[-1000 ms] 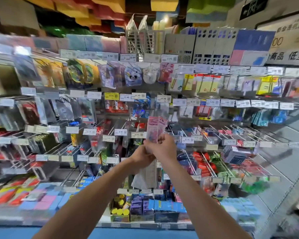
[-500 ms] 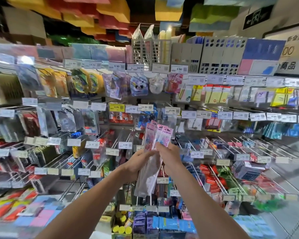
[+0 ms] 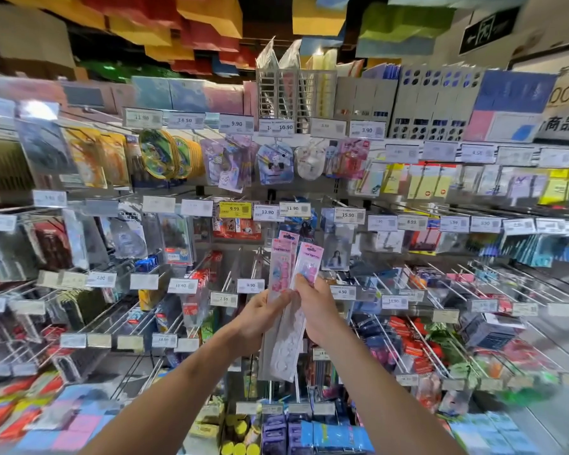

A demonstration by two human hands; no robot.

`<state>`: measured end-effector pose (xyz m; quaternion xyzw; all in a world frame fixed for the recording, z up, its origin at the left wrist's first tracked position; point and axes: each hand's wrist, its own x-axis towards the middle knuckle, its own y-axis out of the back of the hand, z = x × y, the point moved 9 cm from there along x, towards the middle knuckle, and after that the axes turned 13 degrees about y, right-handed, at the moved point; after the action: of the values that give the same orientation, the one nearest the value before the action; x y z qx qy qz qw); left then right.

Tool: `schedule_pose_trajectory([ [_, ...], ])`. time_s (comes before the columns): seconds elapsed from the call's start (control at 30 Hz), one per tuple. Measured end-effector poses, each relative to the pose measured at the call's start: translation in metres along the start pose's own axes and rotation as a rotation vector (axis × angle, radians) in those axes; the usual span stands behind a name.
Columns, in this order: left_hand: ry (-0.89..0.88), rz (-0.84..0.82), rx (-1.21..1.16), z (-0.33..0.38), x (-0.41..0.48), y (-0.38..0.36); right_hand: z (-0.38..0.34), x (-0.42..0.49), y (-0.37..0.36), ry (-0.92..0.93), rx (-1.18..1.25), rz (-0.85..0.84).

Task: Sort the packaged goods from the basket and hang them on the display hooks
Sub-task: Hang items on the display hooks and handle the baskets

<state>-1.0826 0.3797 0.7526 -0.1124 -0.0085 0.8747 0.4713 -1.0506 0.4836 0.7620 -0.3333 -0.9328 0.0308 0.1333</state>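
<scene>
**Packs fanned at the hook wall**

My left hand (image 3: 257,320) pinches the lower part of the long pink-topped packs (image 3: 284,274), held upright before the display hooks (image 3: 230,274). My right hand (image 3: 317,311) pinches one pack higher up. I judge the slick sleeves could slip and drop if the left pinch loosens. Up top, a slotted rack (image 3: 276,93) holds upright packets. No basket shows.

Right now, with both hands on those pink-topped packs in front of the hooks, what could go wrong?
The left hand and right hand pinch several pink-topped packs that fan apart at the top; one may slip loose while being separated. The display hooks behind are crowded, so a pack could land behind the wrong price tag.
</scene>
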Motion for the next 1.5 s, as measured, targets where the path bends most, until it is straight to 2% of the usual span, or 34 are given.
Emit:
schedule_pose_trajectory([
  [0.17,-0.022,-0.039,-0.003,0.000,0.006,0.017,0.008,0.009,-0.016,-0.003,-0.023,-0.013],
  [0.43,0.000,0.038,0.003,-0.010,0.005,0.055,0.032,0.010,-0.032,-0.061,-0.026,-0.148],
  [0.67,0.059,0.076,0.060,-0.040,0.015,0.072,0.061,-0.001,-0.013,-0.074,-0.168,-0.178],
  [0.9,0.131,0.100,0.074,-0.069,0.042,0.052,0.098,0.004,0.018,-0.140,-0.177,-0.142],
  [1.07,0.111,0.247,0.020,-0.066,0.062,0.073,0.114,0.026,0.016,-0.175,-0.129,-0.204],
  [1.2,0.068,0.349,0.000,-0.065,0.076,0.108,0.141,0.038,-0.008,-0.103,-0.160,-0.296],
  [1.33,-0.040,0.631,-0.012,-0.076,0.082,0.167,0.182,0.049,-0.009,0.040,-0.257,-0.309],
  [1.4,-0.072,0.687,0.057,-0.081,0.089,0.192,0.204,0.052,-0.009,0.097,-0.247,-0.346],
  [1.5,-0.108,0.668,0.254,-0.088,0.099,0.209,0.246,0.056,-0.015,0.157,-0.297,-0.395],
])
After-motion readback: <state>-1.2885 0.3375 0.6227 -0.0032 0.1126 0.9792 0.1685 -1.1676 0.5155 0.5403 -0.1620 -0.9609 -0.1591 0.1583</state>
